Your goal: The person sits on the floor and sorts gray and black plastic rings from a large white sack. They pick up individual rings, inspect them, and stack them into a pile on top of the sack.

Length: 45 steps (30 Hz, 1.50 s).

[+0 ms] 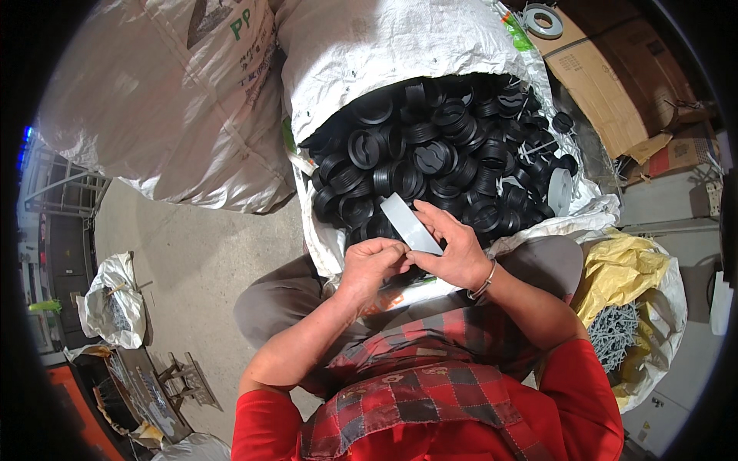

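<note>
A light grey plastic ring (410,226) is tilted, with its smooth outer band facing up. My right hand (455,248) grips it from the right, with the thumb near its lower end and the fingers along its far side. The fingertips of my left hand (372,265) are bunched at the ring's lower left edge, close to my right thumb. What lies between those fingertips is hidden. Beneath both hands, an open white woven sack (323,242) holds many black plastic threaded caps (432,155), heaped loosely.
Another grey ring (559,192) leans among the caps. A grey ring (543,22) lies on a cardboard box (605,86). At right, a yellow-lined sack (622,271) holds grey plastic pieces (614,334). A bulging white sack (173,115) stands at left, near a wooden stool (181,380).
</note>
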Each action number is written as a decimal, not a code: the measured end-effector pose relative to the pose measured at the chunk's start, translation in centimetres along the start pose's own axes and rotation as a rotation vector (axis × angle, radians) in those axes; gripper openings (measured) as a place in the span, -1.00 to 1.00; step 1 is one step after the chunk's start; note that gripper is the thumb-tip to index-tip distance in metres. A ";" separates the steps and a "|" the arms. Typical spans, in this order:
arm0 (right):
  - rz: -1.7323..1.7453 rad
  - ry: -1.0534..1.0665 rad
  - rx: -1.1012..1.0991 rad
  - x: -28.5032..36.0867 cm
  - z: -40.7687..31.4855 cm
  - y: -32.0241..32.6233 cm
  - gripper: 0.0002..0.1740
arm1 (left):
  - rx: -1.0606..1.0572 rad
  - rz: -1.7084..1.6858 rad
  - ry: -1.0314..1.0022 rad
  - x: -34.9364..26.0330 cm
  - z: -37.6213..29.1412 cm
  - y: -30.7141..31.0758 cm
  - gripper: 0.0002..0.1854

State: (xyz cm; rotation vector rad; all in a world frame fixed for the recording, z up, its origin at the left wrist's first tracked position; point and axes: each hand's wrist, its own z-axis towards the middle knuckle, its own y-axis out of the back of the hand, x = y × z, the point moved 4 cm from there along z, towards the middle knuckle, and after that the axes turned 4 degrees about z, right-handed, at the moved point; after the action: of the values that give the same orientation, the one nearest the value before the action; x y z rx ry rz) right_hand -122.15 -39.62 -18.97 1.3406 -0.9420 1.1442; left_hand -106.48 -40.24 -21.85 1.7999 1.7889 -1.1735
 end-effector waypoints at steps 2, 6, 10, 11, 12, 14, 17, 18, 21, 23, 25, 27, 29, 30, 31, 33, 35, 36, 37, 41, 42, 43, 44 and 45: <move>0.010 0.017 -0.004 -0.4 0.1 0.0 -0.24 | -0.077 0.175 -0.121 -0.5 0.0 0.4 -0.86; 0.011 0.023 0.119 0.2 0.5 1.6 -0.34 | -0.334 0.828 -0.912 -5.3 -2.6 -1.1 -0.86; 0.476 -0.166 0.288 -0.9 0.5 1.5 -0.41 | 0.068 0.894 -0.576 -3.8 0.1 0.6 -0.36; 0.481 -0.163 0.292 -1.4 0.4 1.6 -0.50 | 0.145 0.537 -0.292 -1.6 1.3 1.1 -0.57; 0.331 -0.149 0.208 -1.3 0.8 2.3 -0.58 | 0.100 0.568 -0.264 -1.7 1.5 1.1 -0.66; 0.034 -0.121 0.043 -1.1 2.2 4.6 -0.72 | 0.004 0.624 -0.207 -2.1 1.9 1.1 -0.82; -0.488 0.071 -0.342 -3.2 5.9 12.1 -0.76 | -0.168 0.491 -0.337 -2.3 3.1 3.8 -0.52; -0.449 -0.058 -0.457 -4.5 6.6 15.2 -0.64 | -0.342 0.643 -0.481 -2.7 3.1 4.5 -0.45; -0.827 -0.516 -0.511 -9.8 6.6 25.0 -0.54 | -0.428 0.636 -0.572 -4.7 2.4 4.1 -0.44; -0.980 -0.735 -0.358 -18.3 3.0 31.2 -0.62 | -0.326 0.450 -0.509 -4.1 3.5 3.9 -0.55; -1.128 -0.893 0.133 -24.5 1.4 31.1 -0.57 | -0.315 0.416 -0.457 -3.9 3.7 3.9 -0.67; -1.057 -0.998 0.417 -25.2 -0.4 28.2 -0.50 | -0.308 0.338 -0.425 -3.8 3.5 4.3 -0.69; -0.984 -0.948 0.313 -26.1 -2.0 27.4 -0.49 | -0.293 0.326 -0.386 -3.6 3.6 3.6 -0.74; -1.027 -0.933 0.270 -27.3 -2.8 28.3 -0.52 | -0.264 0.332 -0.382 -3.3 3.9 3.1 -0.73; -1.072 -0.905 0.226 -28.2 -2.5 29.2 -0.54 | -0.241 0.337 -0.388 -3.4 4.1 2.6 -0.73; -1.142 -0.784 0.135 -26.3 -1.0 28.1 -0.73 | -0.232 0.350 -0.400 -3.2 4.2 2.7 -0.72; -1.043 -0.727 -0.164 -25.5 -1.0 29.7 -0.77 | -0.206 0.357 -0.364 -3.3 4.4 1.7 -0.73; -0.990 -0.694 -0.312 -24.9 -0.9 30.6 -0.77 | -0.191 0.360 -0.348 -3.5 4.5 1.1 -0.73; -0.946 -0.589 -0.371 -22.8 0.4 30.3 -0.76 | -0.188 0.337 -0.377 -3.6 4.4 0.8 -0.73; -0.618 -0.224 -0.450 -10.5 4.1 24.7 -0.76 | -0.119 0.313 -0.306 -3.5 4.4 0.0 -0.76; -0.657 -0.112 -0.314 -7.5 4.3 21.9 -0.74 | -0.046 0.281 -0.311 -3.0 4.8 0.1 -0.74; -0.666 0.059 -0.187 -4.4 4.0 18.3 -0.78 | 0.019 0.190 -0.249 -2.9 4.8 -0.2 -0.68; -0.815 0.378 0.016 -2.8 3.6 15.0 -0.86 | 0.082 0.099 -0.188 -2.7 4.7 -0.9 -0.62; -0.910 0.702 0.242 0.9 2.6 10.9 -0.83 | 0.110 -0.026 -0.132 -2.3 4.3 -1.5 -0.56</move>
State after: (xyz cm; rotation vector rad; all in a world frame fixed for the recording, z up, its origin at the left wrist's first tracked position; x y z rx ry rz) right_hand -132.25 -43.21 -15.47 1.1963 0.3225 0.8844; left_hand -108.87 -44.72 -22.22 1.7188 1.7081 -1.3922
